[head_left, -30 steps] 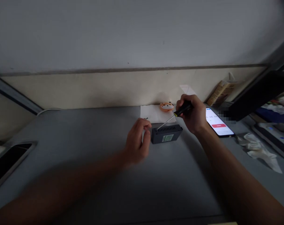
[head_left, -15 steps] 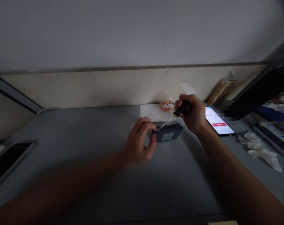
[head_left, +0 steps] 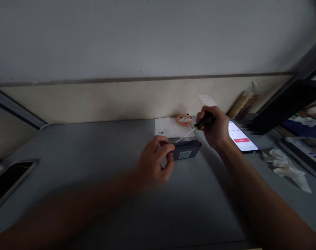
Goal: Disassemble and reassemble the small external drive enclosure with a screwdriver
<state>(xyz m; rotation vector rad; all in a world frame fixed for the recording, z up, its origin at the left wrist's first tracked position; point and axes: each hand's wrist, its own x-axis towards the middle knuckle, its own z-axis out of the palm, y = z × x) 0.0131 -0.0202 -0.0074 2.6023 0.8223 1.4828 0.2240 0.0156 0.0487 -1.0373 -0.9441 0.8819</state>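
Observation:
A small dark box [head_left: 187, 151] with a row of vent slots on top and a pale label on its front stands on the grey table. My left hand [head_left: 156, 159] is closed on its left end, thumb in front and fingers at the top corner. In my right hand [head_left: 215, 126] is a screwdriver [head_left: 203, 121] with a black and yellow handle. Its thin shaft slants down to the left, and its tip is close to my left fingers at the box's top; they hide the exact contact. Behind the box lies a white paper [head_left: 168, 127] with several tiny dark pieces on it.
An orange animal-faced object [head_left: 184, 119] sits on the paper's back edge. To the right are a lit phone [head_left: 242, 137], crumpled tissue [head_left: 288, 166] and a carton [head_left: 243, 104] against the wall. A dark-screened device [head_left: 10, 182] lies at far left.
The view has shifted slightly. My left fingers reach a little further over the box's top left corner. The screwdriver stays in my right hand, its tip still at that end.

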